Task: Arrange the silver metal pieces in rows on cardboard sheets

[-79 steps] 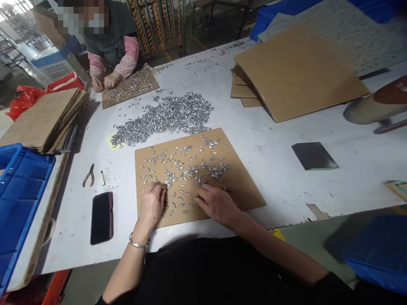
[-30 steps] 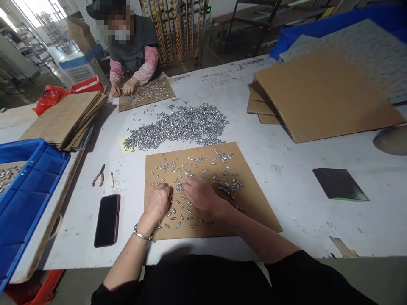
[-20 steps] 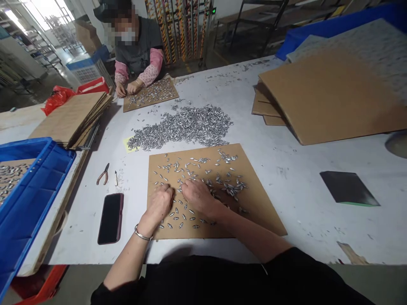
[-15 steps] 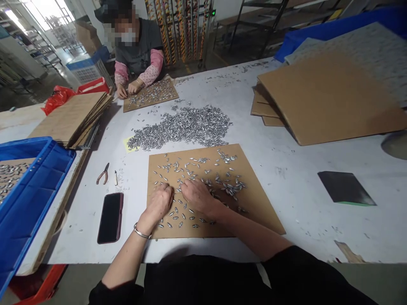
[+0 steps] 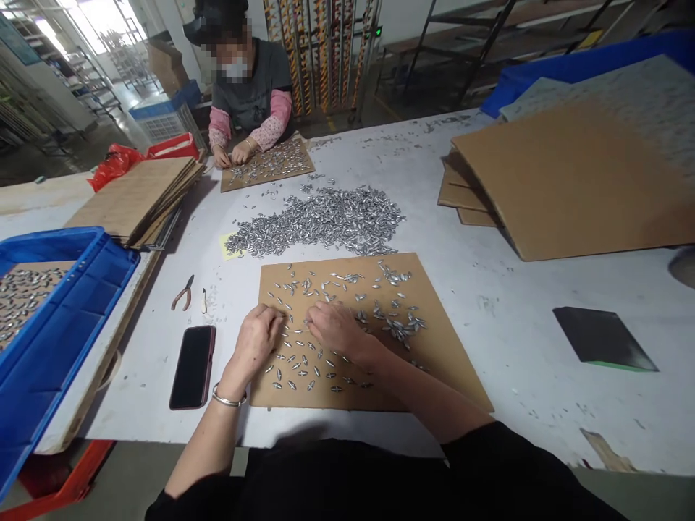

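My left hand is over the left edge of a brown cardboard sheet, its fingers curled together in a pinch. To its right, my right hand rests low over the sheet with bent fingertips pressed together. Whatever lies between the fingertips of either hand is too small or hidden to make out. Small silver spindle-shaped metal pieces lie spaced apart on the near left of the sheet. Looser clusters of the same pieces are at the right. Beyond the sheet spreads a large heap of these metal pieces.
Pliers, a small knife-like tool and a phone lie left. A blue crate and stacked cardboard flank the table. More cardboard and a dark pad are right. A co-worker works opposite.
My left hand has shifted left and slightly up, drawing away from the right hand. My right hand stays at nearly the same spot on the sheet. The whole view has tilted a little.
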Tool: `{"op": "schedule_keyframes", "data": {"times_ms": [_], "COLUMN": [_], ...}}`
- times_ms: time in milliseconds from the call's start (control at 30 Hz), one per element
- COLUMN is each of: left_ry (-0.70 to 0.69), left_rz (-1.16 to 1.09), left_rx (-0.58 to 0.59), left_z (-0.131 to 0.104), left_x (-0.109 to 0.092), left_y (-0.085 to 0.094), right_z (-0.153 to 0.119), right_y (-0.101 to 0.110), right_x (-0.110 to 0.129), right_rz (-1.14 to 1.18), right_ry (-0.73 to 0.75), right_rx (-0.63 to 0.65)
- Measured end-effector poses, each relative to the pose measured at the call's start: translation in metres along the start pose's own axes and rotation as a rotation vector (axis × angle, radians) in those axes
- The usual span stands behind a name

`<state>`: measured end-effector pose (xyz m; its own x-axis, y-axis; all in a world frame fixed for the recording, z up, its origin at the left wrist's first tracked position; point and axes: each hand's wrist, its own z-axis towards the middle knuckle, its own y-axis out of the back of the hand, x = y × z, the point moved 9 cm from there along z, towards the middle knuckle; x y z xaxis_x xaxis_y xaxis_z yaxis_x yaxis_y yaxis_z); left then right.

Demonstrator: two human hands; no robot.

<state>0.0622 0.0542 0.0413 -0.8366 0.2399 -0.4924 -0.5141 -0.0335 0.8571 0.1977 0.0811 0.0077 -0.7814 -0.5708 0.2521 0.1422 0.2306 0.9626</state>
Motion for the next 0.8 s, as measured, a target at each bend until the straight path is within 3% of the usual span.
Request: {"op": "schedule_keyframes", "data": {"times_ms": [100,200,400,500,667,800], "left_ry": [0.040,0.050,0.079,0.091,0.043,0.019], "left_rz": [0.023,0.072,0.084,0.076,0.065,0.110], "left_rx": [-0.044,-0.027,-0.043,-0.055,0.024,0.100], "left_z": [-0.004,-0.008,-0.018,-0.017,-0.007,0.002], "left_x": [0.007,0.011,0.023,0.025,0.009,-0.005], "left_y": [0.009,0.005,0.007,0.008,-0.014,-0.037], "right_z": [0.012,0.022,0.011,0.002,0.000,-0.006], "right_y": [0.001,-0.001,0.006,-0.002,-0.011,-0.011], "right_x": [0.019,0.026,0.001,0.002,0.007,-0.006], "right_rz": [-0.025,-0.049,-0.019,-0.050,-0.074,-0.010], "right_ry": [0.051,0.073,0.013,0.021,-0.011,-0.060], "right_rx": [0.029,0.071,0.027,0.074,0.054,0.070]}}
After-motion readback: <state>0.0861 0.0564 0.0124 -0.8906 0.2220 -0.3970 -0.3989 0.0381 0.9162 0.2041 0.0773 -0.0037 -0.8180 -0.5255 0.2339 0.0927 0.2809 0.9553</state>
